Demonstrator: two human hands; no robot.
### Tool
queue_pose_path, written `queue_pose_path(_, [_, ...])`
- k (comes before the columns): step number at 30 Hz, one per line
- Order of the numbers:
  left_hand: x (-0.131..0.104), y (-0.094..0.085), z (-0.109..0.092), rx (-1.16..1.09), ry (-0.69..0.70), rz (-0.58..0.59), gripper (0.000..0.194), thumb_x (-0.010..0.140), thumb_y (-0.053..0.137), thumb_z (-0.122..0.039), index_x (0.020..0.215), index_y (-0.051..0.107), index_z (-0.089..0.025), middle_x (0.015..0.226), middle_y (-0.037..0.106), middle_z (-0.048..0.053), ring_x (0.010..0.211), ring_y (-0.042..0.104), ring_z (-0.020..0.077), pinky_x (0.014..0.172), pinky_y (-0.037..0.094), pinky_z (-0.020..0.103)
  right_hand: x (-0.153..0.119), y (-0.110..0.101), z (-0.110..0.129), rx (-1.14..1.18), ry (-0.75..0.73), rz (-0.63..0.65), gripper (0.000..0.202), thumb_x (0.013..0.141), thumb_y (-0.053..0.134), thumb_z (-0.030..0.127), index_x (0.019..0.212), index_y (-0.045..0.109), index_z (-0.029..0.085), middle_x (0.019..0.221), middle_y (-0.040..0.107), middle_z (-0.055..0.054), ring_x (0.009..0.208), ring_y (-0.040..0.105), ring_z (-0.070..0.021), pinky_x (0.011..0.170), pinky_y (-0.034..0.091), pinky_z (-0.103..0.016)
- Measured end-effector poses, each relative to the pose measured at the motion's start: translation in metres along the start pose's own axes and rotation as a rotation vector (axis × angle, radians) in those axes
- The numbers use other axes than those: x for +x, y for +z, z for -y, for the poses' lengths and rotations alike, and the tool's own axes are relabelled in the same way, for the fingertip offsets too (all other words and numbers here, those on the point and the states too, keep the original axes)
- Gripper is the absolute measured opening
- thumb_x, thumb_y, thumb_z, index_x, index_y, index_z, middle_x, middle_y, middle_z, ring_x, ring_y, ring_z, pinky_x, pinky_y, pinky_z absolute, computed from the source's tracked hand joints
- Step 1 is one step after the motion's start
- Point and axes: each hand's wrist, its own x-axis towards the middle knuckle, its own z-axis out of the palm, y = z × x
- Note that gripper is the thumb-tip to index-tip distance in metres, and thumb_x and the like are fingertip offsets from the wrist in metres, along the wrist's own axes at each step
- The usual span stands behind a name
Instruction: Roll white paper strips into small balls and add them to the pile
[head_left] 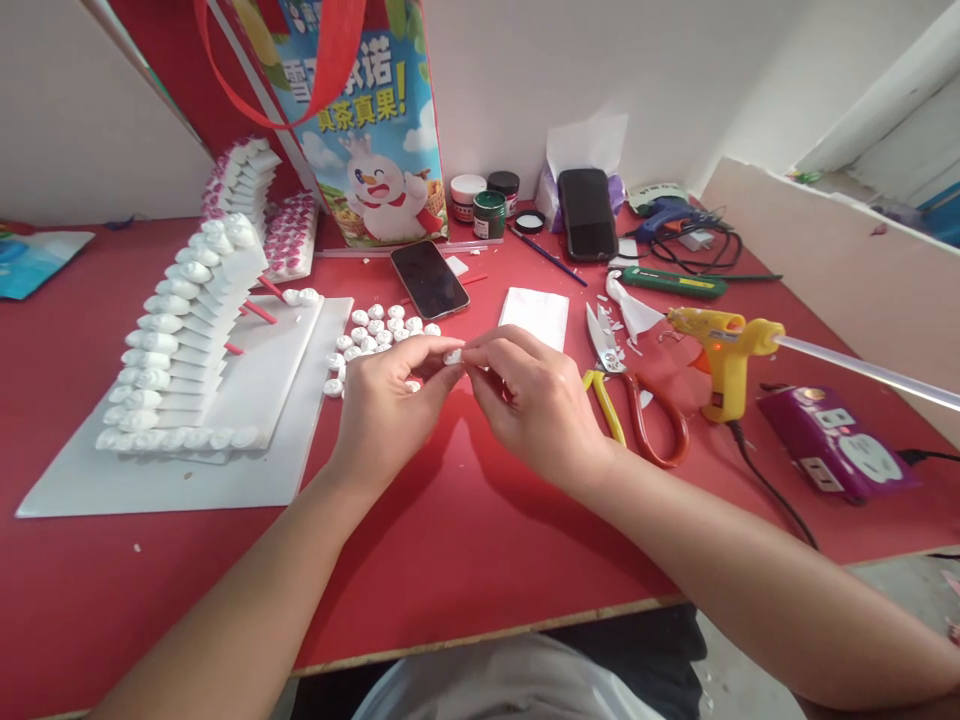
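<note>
Above the middle of the red table, my left hand pinches a small white piece between thumb and forefinger. My right hand meets it from the right, its fingertips closed on the same piece. Just behind my left hand lie several small white swirled pieces in loose rows. A white stack of cards edged with similar pieces stands on a white board at the left. A folded white sheet lies behind my right hand.
Right of my hands are scissors, pliers with yellow handles, a yellow glue gun and a purple power socket. Behind are a phone, a second phone, paint jars and a printed bag.
</note>
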Motion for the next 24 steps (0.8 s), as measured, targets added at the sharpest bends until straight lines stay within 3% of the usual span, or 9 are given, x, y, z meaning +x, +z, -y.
queue_pose_path(4, [0.0, -0.001, 0.002, 0.054, 0.071, -0.005, 0.012, 0.088, 0.073, -0.032, 0.092, 0.078, -0.022, 0.079, 0.079, 0.001, 0.07, 0.072, 0.0176, 0.063, 0.053, 0.026, 0.004, -0.002, 0.0, 0.125, 0.104, 0.003, 0.017, 0.091, 0.055, 0.011, 0.09, 0.071, 0.013, 0.094, 0.074, -0.01, 0.076, 0.066, -0.0157, 0.065, 0.048, -0.027])
queue_pose_path(8, [0.002, -0.003, 0.003, 0.101, 0.159, 0.02, 0.01, 0.09, 0.072, -0.032, 0.09, 0.078, -0.023, 0.076, 0.077, 0.0, 0.067, 0.069, 0.0159, 0.065, 0.052, 0.026, 0.012, -0.009, -0.003, 0.354, 0.386, 0.095, 0.011, 0.085, 0.065, 0.018, 0.089, 0.074, 0.013, 0.08, 0.074, -0.005, 0.068, 0.064, -0.014, 0.062, 0.048, -0.026])
queue_pose_path(11, [0.005, -0.006, 0.004, 0.133, 0.189, 0.009, 0.014, 0.088, 0.074, -0.038, 0.086, 0.077, -0.025, 0.074, 0.075, -0.001, 0.064, 0.067, 0.0164, 0.064, 0.051, 0.028, 0.017, -0.013, -0.006, 0.559, 0.499, 0.144, 0.014, 0.08, 0.07, 0.022, 0.088, 0.074, 0.012, 0.076, 0.072, -0.004, 0.065, 0.061, -0.0123, 0.059, 0.046, -0.025])
queue_pose_path(17, [0.005, -0.007, 0.002, 0.055, 0.185, 0.014, 0.013, 0.09, 0.074, -0.037, 0.091, 0.077, -0.025, 0.08, 0.076, 0.001, 0.07, 0.07, 0.0178, 0.069, 0.054, 0.03, 0.019, -0.017, -0.004, 0.657, 0.45, 0.151, 0.019, 0.074, 0.06, 0.011, 0.086, 0.075, 0.014, 0.072, 0.07, 0.0, 0.061, 0.056, -0.0095, 0.056, 0.043, -0.023])
queue_pose_path(24, [0.008, -0.008, 0.007, -0.264, -0.089, 0.05, 0.022, 0.079, 0.085, -0.039, 0.089, 0.076, -0.022, 0.069, 0.069, -0.001, 0.056, 0.063, 0.013, 0.059, 0.053, 0.028, 0.015, -0.018, 0.004, 0.449, 0.249, 0.106, 0.029, 0.077, 0.052, 0.003, 0.089, 0.076, 0.015, 0.092, 0.075, -0.004, 0.074, 0.064, -0.011, 0.063, 0.048, -0.022])
